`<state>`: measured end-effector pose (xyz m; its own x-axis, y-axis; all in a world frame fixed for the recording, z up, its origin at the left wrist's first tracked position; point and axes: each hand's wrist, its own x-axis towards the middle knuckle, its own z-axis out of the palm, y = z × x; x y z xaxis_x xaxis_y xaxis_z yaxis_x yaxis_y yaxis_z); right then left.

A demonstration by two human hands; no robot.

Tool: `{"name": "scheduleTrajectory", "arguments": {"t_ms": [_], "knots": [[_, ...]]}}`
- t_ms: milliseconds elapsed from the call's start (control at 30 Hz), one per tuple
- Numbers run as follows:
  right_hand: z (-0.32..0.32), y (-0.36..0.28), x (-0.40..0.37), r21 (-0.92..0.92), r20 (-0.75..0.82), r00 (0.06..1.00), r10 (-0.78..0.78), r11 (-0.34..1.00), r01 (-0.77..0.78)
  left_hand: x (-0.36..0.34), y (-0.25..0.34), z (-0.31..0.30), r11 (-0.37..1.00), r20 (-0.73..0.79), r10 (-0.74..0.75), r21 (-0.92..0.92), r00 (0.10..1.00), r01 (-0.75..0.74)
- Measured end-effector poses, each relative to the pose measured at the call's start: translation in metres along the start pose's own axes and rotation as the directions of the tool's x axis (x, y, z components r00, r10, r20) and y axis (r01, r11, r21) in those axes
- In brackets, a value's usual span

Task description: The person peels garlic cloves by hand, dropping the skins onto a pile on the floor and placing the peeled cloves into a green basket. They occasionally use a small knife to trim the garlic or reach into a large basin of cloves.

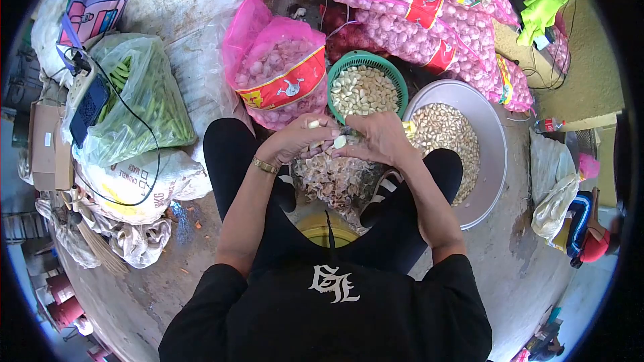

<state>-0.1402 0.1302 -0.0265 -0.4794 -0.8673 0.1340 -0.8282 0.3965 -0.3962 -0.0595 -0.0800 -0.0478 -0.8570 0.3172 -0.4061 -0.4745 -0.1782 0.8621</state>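
Note:
My left hand [305, 137], wearing a gold watch, is closed with its fingertips around a pale garlic clove [340, 141]. Another whitish clove [314, 124] shows at its fingers. My right hand [381, 137] meets it, fingers bent; a yellow end [408, 129] beside it and a dark sliver between the hands look like a small knife, mostly hidden. Below both hands lies a heap of garlic skins [335, 181] between my knees. Just beyond them stands a green basket [401, 79] of peeled cloves [362, 90]. A pale basin [493, 154] of unpeeled-looking cloves [446, 141] is at the right.
An open pink mesh sack [282, 60] of garlic bulbs stands ahead, with more full garlic sacks [443, 20] behind. At left, a clear bag of green vegetables [144, 94] sits on a white sack [147, 184], with a phone [89, 110] and a cable. Another person [590, 234] is far right.

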Motion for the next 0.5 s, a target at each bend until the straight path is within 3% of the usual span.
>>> {"name": "scheduleTrajectory", "arguments": {"t_ms": [500], "knots": [[0.0030, -0.0007, -0.0021, 0.002, -0.024, 1.000, 0.018, 1.000, -0.018, 0.0022, -0.0017, -0.0007, 1.000, 0.040, 0.013, -0.011, 0.999, -0.013]]}}
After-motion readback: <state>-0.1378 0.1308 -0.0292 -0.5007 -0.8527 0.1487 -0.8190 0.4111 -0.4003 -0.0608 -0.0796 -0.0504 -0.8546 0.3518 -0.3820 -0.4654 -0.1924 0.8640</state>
